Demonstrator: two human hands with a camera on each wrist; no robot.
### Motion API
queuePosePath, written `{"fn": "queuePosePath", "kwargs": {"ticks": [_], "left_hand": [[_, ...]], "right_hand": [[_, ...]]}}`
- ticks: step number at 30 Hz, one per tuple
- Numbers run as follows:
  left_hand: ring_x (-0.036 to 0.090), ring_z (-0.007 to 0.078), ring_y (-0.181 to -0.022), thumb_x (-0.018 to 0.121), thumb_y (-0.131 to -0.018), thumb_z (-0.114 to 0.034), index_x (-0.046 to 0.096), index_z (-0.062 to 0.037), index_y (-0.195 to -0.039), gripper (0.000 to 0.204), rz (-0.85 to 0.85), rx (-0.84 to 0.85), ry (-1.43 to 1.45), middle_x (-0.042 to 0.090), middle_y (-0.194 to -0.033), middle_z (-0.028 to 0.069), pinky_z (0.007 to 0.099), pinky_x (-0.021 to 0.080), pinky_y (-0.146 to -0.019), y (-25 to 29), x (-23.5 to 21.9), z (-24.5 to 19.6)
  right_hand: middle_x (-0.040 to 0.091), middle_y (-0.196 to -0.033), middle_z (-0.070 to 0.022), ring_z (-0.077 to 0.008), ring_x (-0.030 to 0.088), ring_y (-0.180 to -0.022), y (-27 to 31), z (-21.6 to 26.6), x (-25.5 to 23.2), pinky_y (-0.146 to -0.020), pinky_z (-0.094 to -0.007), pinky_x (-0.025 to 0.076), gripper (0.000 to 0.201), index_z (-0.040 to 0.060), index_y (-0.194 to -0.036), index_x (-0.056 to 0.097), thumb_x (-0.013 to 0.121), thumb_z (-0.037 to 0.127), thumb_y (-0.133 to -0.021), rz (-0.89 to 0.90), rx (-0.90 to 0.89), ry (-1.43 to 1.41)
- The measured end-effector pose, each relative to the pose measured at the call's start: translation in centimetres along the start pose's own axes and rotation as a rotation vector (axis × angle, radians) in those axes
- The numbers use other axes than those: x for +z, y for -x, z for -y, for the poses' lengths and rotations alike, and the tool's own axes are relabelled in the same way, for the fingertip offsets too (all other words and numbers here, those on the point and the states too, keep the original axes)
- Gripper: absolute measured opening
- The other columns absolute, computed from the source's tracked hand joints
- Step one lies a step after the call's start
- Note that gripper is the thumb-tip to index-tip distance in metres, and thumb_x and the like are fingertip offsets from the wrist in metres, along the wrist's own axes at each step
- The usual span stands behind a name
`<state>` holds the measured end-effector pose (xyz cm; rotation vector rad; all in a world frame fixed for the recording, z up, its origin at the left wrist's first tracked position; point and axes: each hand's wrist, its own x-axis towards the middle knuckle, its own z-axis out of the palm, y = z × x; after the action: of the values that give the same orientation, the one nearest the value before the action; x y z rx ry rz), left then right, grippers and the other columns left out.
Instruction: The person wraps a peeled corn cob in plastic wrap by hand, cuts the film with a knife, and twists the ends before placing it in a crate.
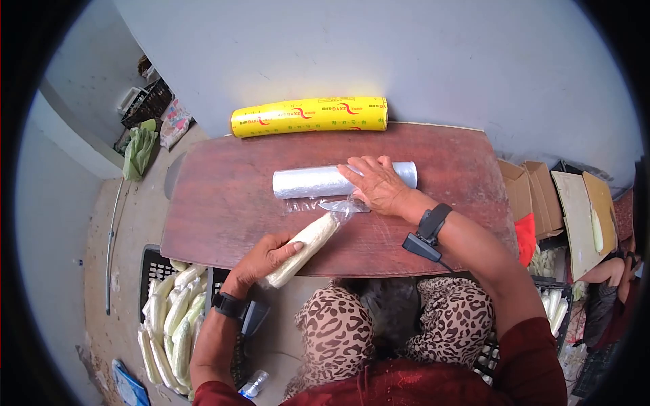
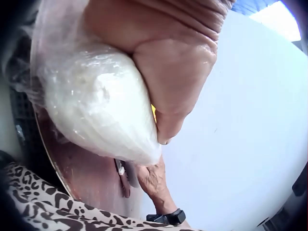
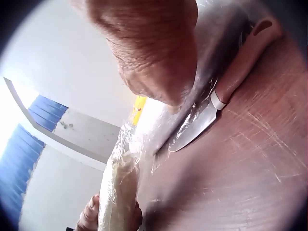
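Observation:
My left hand grips a long pale vegetable wrapped in clear plastic film, thumb on top, at the table's front edge. Its far end points up toward the roll, where gathered film trails off it. My right hand rests on a silvery roll of cling film, fingers spread over its right part and thumb low on the near side. Beside that roll lies a knife, whose blade and brown handle show in the right wrist view. The left wrist view shows the wrapped vegetable close up.
A yellow printed roll lies at the back of the reddish-brown table, against the wall. A black crate of pale vegetables stands on the floor at left. Cardboard boxes and another vegetable crate are at right.

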<state>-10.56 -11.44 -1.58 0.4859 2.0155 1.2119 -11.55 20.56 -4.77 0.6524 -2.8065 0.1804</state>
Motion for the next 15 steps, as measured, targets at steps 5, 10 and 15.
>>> {"fn": "queuePosePath", "kwargs": {"ticks": [5, 10, 15], "left_hand": [[0.061, 0.0088, -0.076, 0.059, -0.097, -0.043, 0.065, 0.0020, -0.113, 0.048, 0.008, -0.013, 0.335, 0.068, -0.090, 0.0049, 0.0227, 0.049, -0.067, 1.8, -0.8, -0.6], [0.064, 0.0148, -0.072, 0.056, -0.098, -0.044, 0.061, 0.0040, -0.115, 0.051, 0.084, 0.111, 0.565, 0.068, -0.088, 0.0112, 0.0258, 0.051, -0.064, 3.0, -0.6, -3.8], [0.064, 0.0224, -0.072, 0.046, -0.098, -0.057, 0.056, 0.0058, -0.122, 0.068, 0.107, 0.276, 0.562, 0.067, -0.086, 0.0186, 0.0313, 0.051, -0.063, 3.8, 0.9, -9.0]], "right_hand": [[0.048, -0.138, -0.0131, -0.0269, 0.045, -0.127, 0.7, 0.4, -2.7, -0.100, -0.0444, 0.034, 0.054, 0.0086, -0.140, 0.048, 0.066, 0.016, -0.090, -0.001, 0.101, -0.120], [0.054, -0.134, -0.0166, -0.0238, 0.056, -0.117, 0.9, 0.6, -7.6, -0.097, -0.0377, 0.046, 0.061, 0.0018, -0.137, 0.047, 0.073, 0.026, -0.087, 0.279, 0.310, -0.902], [0.057, -0.127, -0.0115, -0.0165, 0.058, -0.105, 2.4, 4.6, -12.9, -0.089, -0.0306, 0.051, 0.073, 0.0006, -0.140, 0.043, 0.079, 0.032, -0.084, 0.286, 0.222, -1.386]]}}
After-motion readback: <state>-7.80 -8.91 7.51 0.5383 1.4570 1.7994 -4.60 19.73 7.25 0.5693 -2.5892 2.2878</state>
